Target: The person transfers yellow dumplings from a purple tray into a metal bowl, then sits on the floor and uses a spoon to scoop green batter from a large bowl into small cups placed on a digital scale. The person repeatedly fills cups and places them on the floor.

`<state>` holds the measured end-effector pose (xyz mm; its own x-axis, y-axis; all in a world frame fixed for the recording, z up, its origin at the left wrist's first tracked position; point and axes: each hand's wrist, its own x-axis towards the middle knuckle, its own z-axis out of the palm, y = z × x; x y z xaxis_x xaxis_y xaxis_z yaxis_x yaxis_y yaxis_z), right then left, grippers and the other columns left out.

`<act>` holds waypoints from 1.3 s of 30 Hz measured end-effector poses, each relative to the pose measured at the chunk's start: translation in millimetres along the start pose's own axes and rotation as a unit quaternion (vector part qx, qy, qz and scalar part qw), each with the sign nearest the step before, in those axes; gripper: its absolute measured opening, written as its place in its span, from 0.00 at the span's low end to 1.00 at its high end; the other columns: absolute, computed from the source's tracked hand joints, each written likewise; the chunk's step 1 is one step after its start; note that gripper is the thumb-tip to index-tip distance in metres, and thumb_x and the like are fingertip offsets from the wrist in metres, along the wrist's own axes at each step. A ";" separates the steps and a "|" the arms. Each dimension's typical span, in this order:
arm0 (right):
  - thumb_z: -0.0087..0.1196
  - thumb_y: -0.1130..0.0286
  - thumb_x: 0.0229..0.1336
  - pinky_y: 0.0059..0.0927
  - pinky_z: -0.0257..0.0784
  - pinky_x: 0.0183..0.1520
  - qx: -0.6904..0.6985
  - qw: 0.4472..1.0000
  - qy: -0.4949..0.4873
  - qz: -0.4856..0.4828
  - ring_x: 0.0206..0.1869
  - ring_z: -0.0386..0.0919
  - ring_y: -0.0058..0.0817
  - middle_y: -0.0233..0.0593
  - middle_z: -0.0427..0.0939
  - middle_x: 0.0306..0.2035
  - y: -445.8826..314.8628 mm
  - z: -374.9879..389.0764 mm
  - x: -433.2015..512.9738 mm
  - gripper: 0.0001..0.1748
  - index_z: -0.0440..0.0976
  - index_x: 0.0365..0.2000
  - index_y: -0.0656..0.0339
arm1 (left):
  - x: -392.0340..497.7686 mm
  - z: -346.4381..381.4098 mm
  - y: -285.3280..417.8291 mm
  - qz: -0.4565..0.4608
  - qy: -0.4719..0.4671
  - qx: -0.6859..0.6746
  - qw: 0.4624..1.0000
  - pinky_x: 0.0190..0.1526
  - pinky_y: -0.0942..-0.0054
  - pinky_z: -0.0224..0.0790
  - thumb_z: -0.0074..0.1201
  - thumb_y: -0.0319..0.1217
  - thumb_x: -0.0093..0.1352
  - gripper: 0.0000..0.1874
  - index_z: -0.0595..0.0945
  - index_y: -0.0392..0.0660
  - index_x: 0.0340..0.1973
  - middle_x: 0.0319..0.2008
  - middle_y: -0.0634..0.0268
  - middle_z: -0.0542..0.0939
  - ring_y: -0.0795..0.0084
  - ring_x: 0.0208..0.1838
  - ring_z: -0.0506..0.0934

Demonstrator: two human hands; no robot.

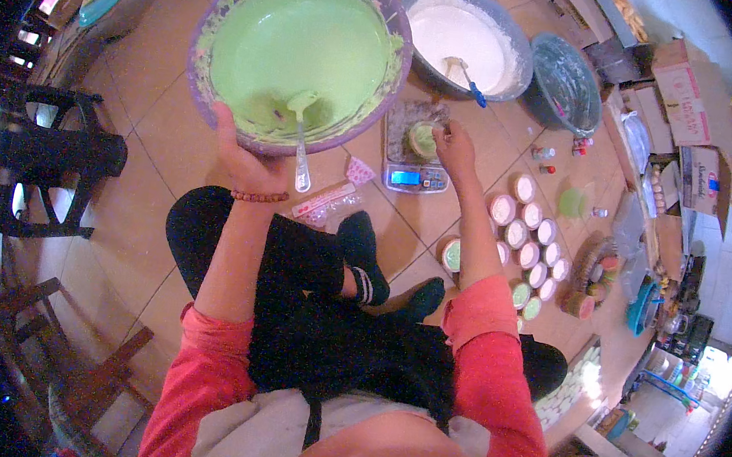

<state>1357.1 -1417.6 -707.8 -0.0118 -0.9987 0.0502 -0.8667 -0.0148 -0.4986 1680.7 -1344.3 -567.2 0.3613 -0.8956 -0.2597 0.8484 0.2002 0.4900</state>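
A large purple basin (396,70) of pale green batter stands at the top, tilted towards me. My left hand (251,168) grips its near rim, with the fingers hidden beneath. A clear-handled spoon (302,159) rests in the batter, its handle hanging over the rim. On a digital kitchen scale (407,119) with a lit blue display sits a small cup of green batter (422,139). My right hand (456,148) has its fingertips pinched at the cup's right edge.
Right of the scale stand several filled cups (527,254), pink-white and green. A grey basin of white batter (459,29) holds a blue-handled spatula (474,89); beside it is a dark basin (564,83). Small bottles (545,153), a plastic packet (326,206) and a dark plastic stool (69,153) surround me.
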 end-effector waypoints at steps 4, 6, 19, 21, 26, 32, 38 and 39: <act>0.61 0.55 0.50 0.45 0.71 0.46 -0.036 0.998 0.027 -0.038 0.42 0.76 0.51 0.56 0.78 0.37 0.3 9.5 5.2 0.26 0.73 0.44 0.65 | 3.7 -1.2 -2.8 0.023 0.002 0.023 0.999 0.61 0.61 0.61 0.46 0.50 0.70 0.31 0.67 0.40 0.60 0.57 0.58 0.71 0.61 0.58 0.70; 0.65 0.53 0.45 0.46 0.71 0.49 -0.096 0.995 -0.016 -0.028 0.46 0.75 0.52 0.56 0.77 0.40 -0.8 14.8 6.2 0.35 0.69 0.50 0.63 | 4.0 -1.2 -4.6 0.020 0.005 0.027 0.999 0.61 0.61 0.62 0.46 0.50 0.71 0.31 0.66 0.39 0.60 0.57 0.58 0.71 0.61 0.58 0.70; 0.70 0.55 0.35 0.50 0.64 0.59 -0.055 0.997 -0.009 0.048 0.58 0.65 0.58 0.60 0.66 0.56 7.9 12.2 -42.8 0.56 0.54 0.63 0.65 | -6.3 8.2 -10.2 0.020 0.025 0.141 0.990 0.64 0.56 0.58 0.43 0.54 0.70 0.35 0.63 0.43 0.64 0.63 0.58 0.65 0.58 0.63 0.65; 0.69 0.57 0.37 0.50 0.63 0.60 -0.052 0.992 0.056 0.101 0.58 0.64 0.58 0.61 0.66 0.56 36.5 -11.0 -82.2 0.54 0.53 0.62 0.68 | -6.4 15.9 -11.1 0.030 0.035 0.159 0.986 0.66 0.54 0.55 0.43 0.54 0.70 0.35 0.62 0.43 0.64 0.64 0.58 0.63 0.57 0.64 0.64; 0.69 0.54 0.37 0.49 0.65 0.58 -0.125 0.946 0.102 0.282 0.55 0.69 0.52 0.61 0.69 0.55 123.0 -76.0 -197.1 0.48 0.63 0.55 0.70 | -24.2 32.6 -14.4 0.061 -0.007 0.225 0.972 0.66 0.53 0.55 0.41 0.52 0.71 0.34 0.61 0.42 0.65 0.65 0.55 0.62 0.54 0.66 0.63; 0.70 0.48 0.37 0.53 0.64 0.58 -0.104 0.877 0.146 0.446 0.57 0.67 0.57 0.61 0.67 0.56 209.3 -92.3 -279.2 0.61 0.49 0.64 0.66 | -35.5 49.5 -24.3 0.049 -0.061 0.190 0.979 0.66 0.51 0.55 0.41 0.50 0.72 0.33 0.60 0.42 0.65 0.65 0.54 0.63 0.53 0.66 0.63; 0.69 0.46 0.36 0.51 0.66 0.56 -0.117 0.894 0.139 0.409 0.55 0.69 0.55 0.58 0.69 0.53 234.0 -85.7 -282.6 0.56 0.55 0.61 0.66 | -47.6 55.3 -37.1 0.048 -0.029 0.201 0.978 0.67 0.51 0.52 0.43 0.50 0.71 0.34 0.60 0.41 0.65 0.66 0.55 0.62 0.53 0.66 0.62; 0.70 0.47 0.36 0.51 0.66 0.56 -0.131 0.910 0.115 0.377 0.55 0.69 0.54 0.57 0.69 0.53 230.1 -83.1 -278.6 0.55 0.57 0.60 0.65 | -47.2 55.0 -38.3 0.041 -0.027 0.202 0.978 0.67 0.51 0.52 0.43 0.50 0.71 0.34 0.60 0.41 0.65 0.66 0.55 0.62 0.53 0.66 0.62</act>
<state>1119.6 -1138.7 -764.5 -0.7295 -0.6835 -0.0252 -0.6585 0.7119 -0.2440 1609.8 -1331.5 -527.9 0.3913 -0.9050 -0.1671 0.5910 0.1080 0.7994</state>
